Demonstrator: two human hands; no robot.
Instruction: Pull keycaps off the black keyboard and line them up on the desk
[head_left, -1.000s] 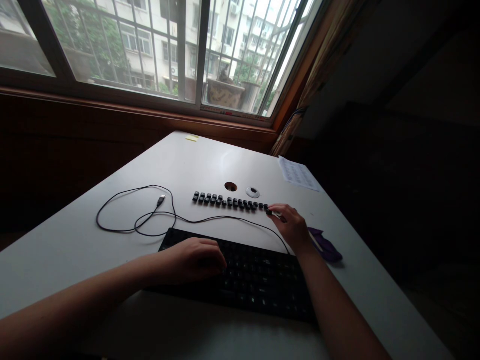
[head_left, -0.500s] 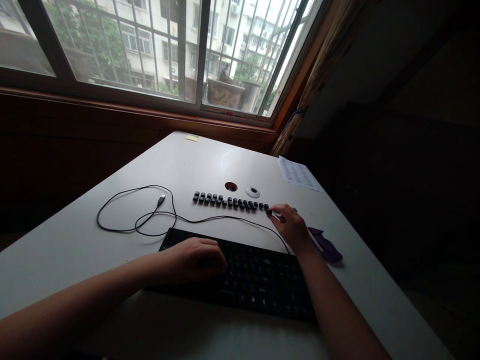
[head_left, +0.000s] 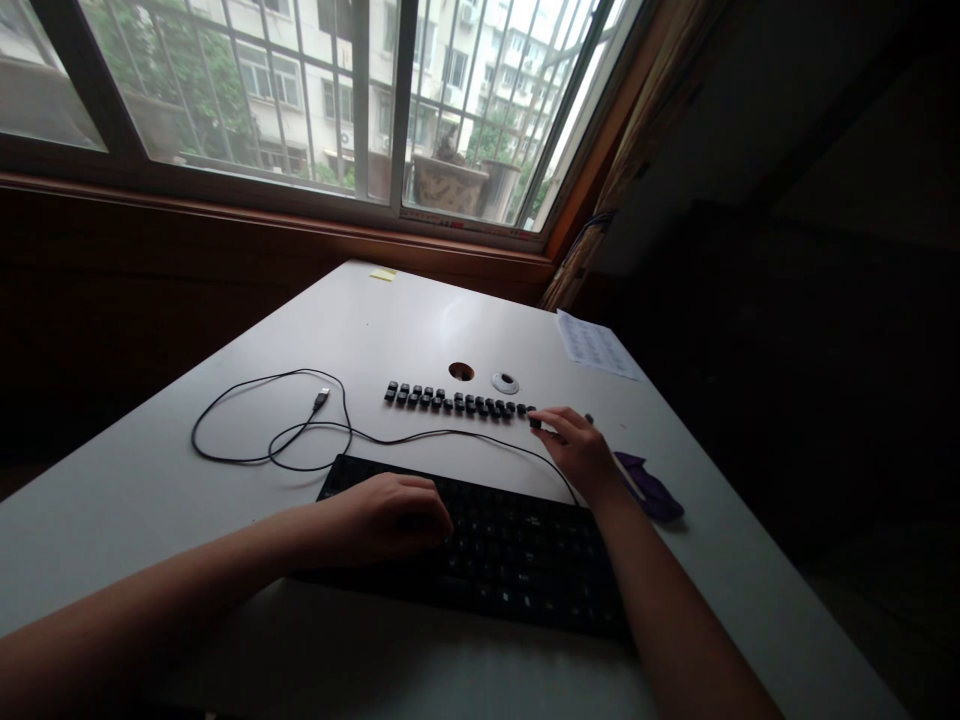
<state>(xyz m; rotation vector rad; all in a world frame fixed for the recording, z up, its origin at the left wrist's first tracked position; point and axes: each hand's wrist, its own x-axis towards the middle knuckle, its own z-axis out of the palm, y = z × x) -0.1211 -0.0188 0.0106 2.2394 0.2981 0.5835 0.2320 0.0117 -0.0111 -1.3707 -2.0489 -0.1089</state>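
Several black keycaps (head_left: 435, 400) stand in two rows across the white desk. At their right end my right hand (head_left: 574, 445) pinches a black keycap (head_left: 535, 422) between thumb and fingers, right at the desk surface. A black keyboard (head_left: 517, 560) lies nearer to me, under both arms. On its left half rests my left hand (head_left: 397, 515), fingers curled and closed; its fingertips and anything inside them are hidden. The keyboard's dark cable (head_left: 405, 442) runs left behind the keyboard and loops round to a USB plug (head_left: 322, 398).
Beyond the keycaps are a round desk hole (head_left: 461, 372) and a white ring-shaped cover (head_left: 505, 383). A purple cloth (head_left: 652, 490) lies right of my right wrist. Printed paper (head_left: 596, 345) lies at the far right edge, a yellow note (head_left: 382, 274) at the far edge. A barred window stands behind.
My right hand has shifted very slightly left, with the keycap still pinched at the row's end. My left hand stays on the keyboard.
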